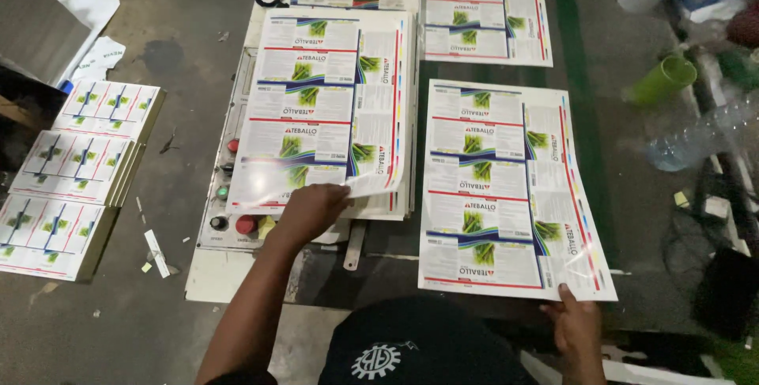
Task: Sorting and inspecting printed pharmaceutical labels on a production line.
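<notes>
Left hand [312, 209] pinches the curled glossy printed label sheet [328, 108], fingertips hidden beneath; right hand [575, 323] presses flat, uncurled, on the right printed sheet [506, 187].

A dull grey concrete floor [134, 306] is showing scuffs and paper scraps under dim light. A dark worktable [395, 258] is standing at centre, with a green stripe [581, 92] running along its right side. Clutter is lying at far right.

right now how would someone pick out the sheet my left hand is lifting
Find the machine's control panel with round buttons. Right of it lies a stack of printed label sheets; yours is the top sheet, its near edge curling upward under the left hand.
</notes>
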